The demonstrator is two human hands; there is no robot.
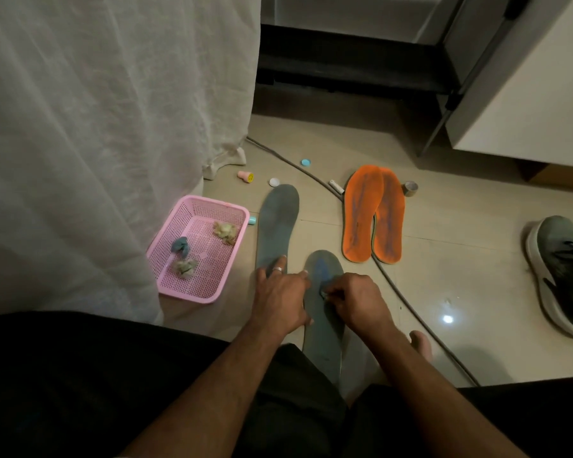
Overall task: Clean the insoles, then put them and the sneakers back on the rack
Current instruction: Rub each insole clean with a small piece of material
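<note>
Tiled floor [444,276], dim room. My right hand [358,299] pinches a wipe on the near grey insole [323,328]; left hand [278,299] presses flat beside it. Orange insoles [374,213] beyond, sneaker [563,276] further right, probably halfway.

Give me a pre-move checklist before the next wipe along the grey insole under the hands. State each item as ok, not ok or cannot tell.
1. Near grey insole held down: ok, left hand rests on its edge with fingers spread.
2. Wipe gripped: ok, right hand pinches a small wad against the insole.
3. Second grey insole out of the stroke's way: ok, it lies beside, though left fingertips touch it.
4. Pink basket within reach for used wads: ok, it sits left of the hands.
5. Orange insoles apart from the work: ok.
6. Insole already clean: cannot tell, light is dim.
</note>
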